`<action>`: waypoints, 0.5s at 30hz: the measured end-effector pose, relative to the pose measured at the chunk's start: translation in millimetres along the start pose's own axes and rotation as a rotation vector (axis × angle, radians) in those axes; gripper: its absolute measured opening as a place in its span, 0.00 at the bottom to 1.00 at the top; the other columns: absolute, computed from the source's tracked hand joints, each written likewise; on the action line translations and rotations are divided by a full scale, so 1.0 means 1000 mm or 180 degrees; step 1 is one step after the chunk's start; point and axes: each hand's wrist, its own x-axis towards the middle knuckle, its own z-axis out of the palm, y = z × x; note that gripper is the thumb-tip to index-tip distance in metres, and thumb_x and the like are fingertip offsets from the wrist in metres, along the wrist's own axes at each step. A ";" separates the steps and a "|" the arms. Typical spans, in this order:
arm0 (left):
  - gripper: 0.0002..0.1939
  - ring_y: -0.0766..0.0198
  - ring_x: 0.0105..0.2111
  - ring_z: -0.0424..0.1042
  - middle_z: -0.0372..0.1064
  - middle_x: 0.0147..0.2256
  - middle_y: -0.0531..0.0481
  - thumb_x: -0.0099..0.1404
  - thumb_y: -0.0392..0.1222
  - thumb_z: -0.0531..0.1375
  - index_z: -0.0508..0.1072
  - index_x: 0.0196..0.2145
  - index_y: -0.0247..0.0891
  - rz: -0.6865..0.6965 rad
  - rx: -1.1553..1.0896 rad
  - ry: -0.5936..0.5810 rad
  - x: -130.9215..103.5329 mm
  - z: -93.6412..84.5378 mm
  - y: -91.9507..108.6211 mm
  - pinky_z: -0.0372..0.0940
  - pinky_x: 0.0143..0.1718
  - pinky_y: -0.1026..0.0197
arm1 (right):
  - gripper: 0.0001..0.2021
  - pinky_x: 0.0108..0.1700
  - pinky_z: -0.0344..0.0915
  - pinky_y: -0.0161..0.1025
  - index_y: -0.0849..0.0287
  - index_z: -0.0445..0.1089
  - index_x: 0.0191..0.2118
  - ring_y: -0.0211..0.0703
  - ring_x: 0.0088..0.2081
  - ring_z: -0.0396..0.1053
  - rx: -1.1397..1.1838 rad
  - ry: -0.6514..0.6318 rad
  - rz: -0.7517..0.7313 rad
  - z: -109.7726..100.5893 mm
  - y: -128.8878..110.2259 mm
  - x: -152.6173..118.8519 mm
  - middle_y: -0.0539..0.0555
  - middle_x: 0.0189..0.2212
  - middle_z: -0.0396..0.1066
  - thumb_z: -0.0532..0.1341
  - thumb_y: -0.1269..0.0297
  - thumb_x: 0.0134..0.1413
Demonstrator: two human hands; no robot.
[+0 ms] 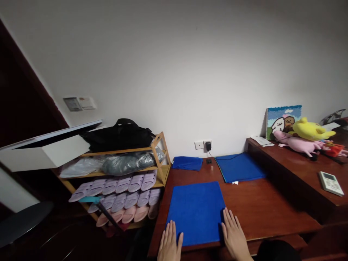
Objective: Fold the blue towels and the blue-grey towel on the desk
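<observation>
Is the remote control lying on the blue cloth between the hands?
No. The white remote control lies on the raised side counter, far right of the blue cloth.

A plain white wall (pixel 190 65) is filling the upper view, carrying a switch plate (pixel 80 103) and a socket (pixel 203 145) with a plug in it. A dark door (pixel 19 108) is standing at left. A wooden rack (pixel 160 159) is holding slippers (pixel 122 185) and a black bag (pixel 119 136). A reddish desk (pixel 261 206) is running into a raised shelf (pixel 304 170). Soft, dim light is falling evenly.
</observation>
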 end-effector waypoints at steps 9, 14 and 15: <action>0.34 0.49 0.70 0.61 0.59 0.71 0.44 0.76 0.57 0.45 0.64 0.71 0.37 -0.0226 -0.0126 -0.0297 0.002 0.000 -0.015 0.63 0.68 0.47 | 0.36 0.77 0.42 0.53 0.65 0.46 0.76 0.49 0.76 0.41 -0.0022 -0.0685 0.0249 -0.020 -0.015 0.035 0.53 0.76 0.42 0.40 0.48 0.72; 0.32 0.52 0.72 0.56 0.55 0.73 0.46 0.79 0.54 0.43 0.59 0.72 0.38 0.0118 -0.0439 -0.0141 0.042 -0.025 0.049 0.59 0.71 0.45 | 0.36 0.77 0.40 0.53 0.65 0.45 0.76 0.49 0.76 0.40 0.0028 -0.0659 0.0267 -0.020 -0.016 0.032 0.54 0.76 0.42 0.39 0.48 0.72; 0.31 0.53 0.72 0.55 0.54 0.73 0.48 0.79 0.53 0.43 0.58 0.73 0.41 0.0327 -0.0549 -0.0180 0.054 -0.030 0.072 0.58 0.71 0.45 | 0.36 0.77 0.40 0.53 0.65 0.45 0.76 0.49 0.76 0.40 0.0031 -0.0643 0.0275 -0.021 -0.016 0.032 0.54 0.76 0.42 0.40 0.48 0.72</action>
